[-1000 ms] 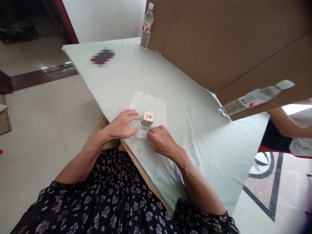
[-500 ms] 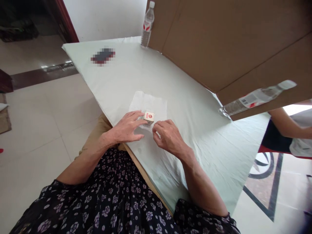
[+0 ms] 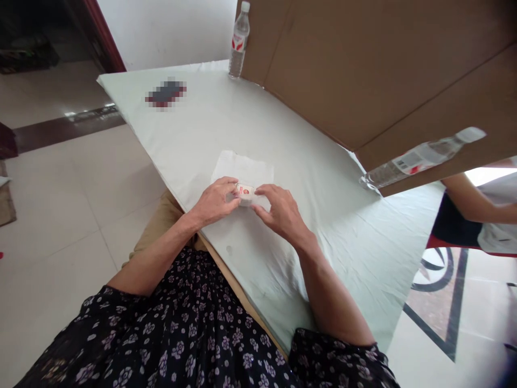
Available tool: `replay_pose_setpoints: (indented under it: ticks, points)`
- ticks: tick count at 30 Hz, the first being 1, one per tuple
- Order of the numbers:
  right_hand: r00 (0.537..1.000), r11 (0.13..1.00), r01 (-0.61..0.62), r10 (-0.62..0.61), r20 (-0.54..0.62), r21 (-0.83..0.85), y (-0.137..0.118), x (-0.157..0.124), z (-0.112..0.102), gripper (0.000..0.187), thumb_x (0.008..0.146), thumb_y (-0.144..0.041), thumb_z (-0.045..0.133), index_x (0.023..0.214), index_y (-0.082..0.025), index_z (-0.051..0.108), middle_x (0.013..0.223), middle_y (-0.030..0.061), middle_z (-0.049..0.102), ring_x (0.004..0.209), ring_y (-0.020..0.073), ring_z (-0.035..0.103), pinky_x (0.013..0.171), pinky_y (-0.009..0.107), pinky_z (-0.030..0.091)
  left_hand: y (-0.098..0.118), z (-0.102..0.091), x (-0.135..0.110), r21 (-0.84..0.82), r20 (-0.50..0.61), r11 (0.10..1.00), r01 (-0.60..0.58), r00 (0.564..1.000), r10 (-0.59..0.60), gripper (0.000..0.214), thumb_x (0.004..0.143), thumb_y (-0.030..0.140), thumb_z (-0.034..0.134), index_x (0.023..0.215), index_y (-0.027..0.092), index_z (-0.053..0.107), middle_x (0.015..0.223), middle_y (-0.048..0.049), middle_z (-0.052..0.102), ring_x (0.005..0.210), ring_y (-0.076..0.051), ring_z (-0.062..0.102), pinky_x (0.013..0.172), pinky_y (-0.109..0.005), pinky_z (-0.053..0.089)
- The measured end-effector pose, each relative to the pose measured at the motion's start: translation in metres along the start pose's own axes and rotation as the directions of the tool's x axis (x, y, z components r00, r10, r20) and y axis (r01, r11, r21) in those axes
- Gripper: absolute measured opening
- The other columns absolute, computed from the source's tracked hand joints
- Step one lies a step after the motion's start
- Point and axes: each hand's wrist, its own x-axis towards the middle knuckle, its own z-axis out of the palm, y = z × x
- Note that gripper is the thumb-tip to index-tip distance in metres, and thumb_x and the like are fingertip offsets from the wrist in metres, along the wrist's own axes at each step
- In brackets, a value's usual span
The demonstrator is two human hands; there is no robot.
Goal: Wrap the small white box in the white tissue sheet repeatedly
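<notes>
A small cardboard box (image 3: pixel 245 192) with a red mark on its label lies on a sheet of clear bubble wrap (image 3: pixel 242 166) near the front edge of the table (image 3: pixel 307 178). My left hand (image 3: pixel 216 200) grips the box from the left, fingers curled against it. From the right, my right hand (image 3: pixel 279 210) pinches the box and the wrap folded over it. The near part of the wrap is bunched under both hands and mostly hidden.
A large brown cardboard panel (image 3: pixel 363 70) leans over the table's right side. One water bottle (image 3: pixel 237 40) stands at the far end, another (image 3: pixel 416 159) lies tilted by the panel's edge. A blurred dark object (image 3: pixel 165 93) lies far left. Another person's arm (image 3: pixel 472 202) shows at right.
Both hands moved forward and closed in on the small box. The near flap of bubble wrap, flat under my hands before, is now folded up over the box.
</notes>
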Motion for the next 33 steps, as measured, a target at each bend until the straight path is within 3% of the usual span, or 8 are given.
replay_pose_setpoints:
  ticks: [3, 7, 12, 28, 33]
  points:
    - [0.997, 0.982, -0.071, 0.073, -0.004, 0.175, 0.009, 0.012, 0.003, 0.004, 0.088, -0.026, 0.059, 0.088, -0.022, 0.061, 0.114, 0.0097, 0.073, 0.095, 0.0245, 0.066, 0.083, 0.038, 0.046, -0.001, -0.002, 0.008, -0.085, 0.006, 0.994, 0.067, 0.998, -0.067, 0.007, 0.083, 0.027, 0.062, 0.083, 0.02, 0.065, 0.131, -0.0113, 0.068, 0.119, -0.027, 0.065, 0.101, -0.045, 0.054]
    - [0.986, 0.922, -0.16, 0.163, 0.02, 0.354, 0.018, 0.026, 0.009, 0.01, 0.084, -0.031, 0.061, 0.079, -0.022, 0.059, 0.11, 0.0078, 0.075, 0.087, 0.0212, 0.066, 0.075, 0.034, 0.048, -0.002, -0.002, 0.019, -0.184, 0.033, 0.972, 0.144, 0.99, -0.14, 0.012, 0.082, 0.03, 0.063, 0.081, 0.019, 0.066, 0.123, -0.0107, 0.073, 0.11, -0.026, 0.069, 0.096, -0.041, 0.054]
    - [0.975, 0.862, -0.208, 0.222, 0.023, 0.462, 0.023, 0.031, 0.018, 0.019, 0.082, -0.038, 0.061, 0.072, -0.022, 0.059, 0.097, 0.006, 0.077, 0.084, 0.0207, 0.067, 0.077, 0.034, 0.048, -0.005, 0.002, 0.025, -0.236, 0.011, 0.959, 0.159, 0.987, -0.161, 0.012, 0.081, 0.029, 0.063, 0.078, 0.018, 0.065, 0.112, -0.0096, 0.077, 0.105, -0.025, 0.071, 0.096, -0.038, 0.053]
    - [0.96, 0.817, -0.185, 0.268, -0.076, 0.546, 0.022, 0.028, 0.033, 0.016, 0.081, -0.035, 0.06, 0.074, -0.022, 0.057, 0.095, 0.0047, 0.075, 0.088, 0.0199, 0.067, 0.085, 0.034, 0.049, -0.011, 0.018, 0.026, -0.327, -0.121, 0.936, 0.133, 0.976, -0.181, 0.01, 0.078, 0.025, 0.064, 0.071, 0.018, 0.065, 0.096, -0.0064, 0.078, 0.095, -0.02, 0.071, 0.087, -0.033, 0.053]
    - [0.952, 0.801, -0.183, 0.289, -0.101, 0.57, 0.023, 0.029, 0.036, 0.016, 0.08, -0.036, 0.061, 0.072, -0.022, 0.058, 0.085, 0.0028, 0.073, 0.084, 0.0195, 0.066, 0.082, 0.033, 0.049, -0.012, 0.02, 0.028, -0.343, -0.144, 0.931, 0.123, 0.973, -0.182, 0.009, 0.077, 0.023, 0.064, 0.07, 0.018, 0.066, 0.092, -0.005, 0.078, 0.088, -0.018, 0.07, 0.083, -0.031, 0.052]
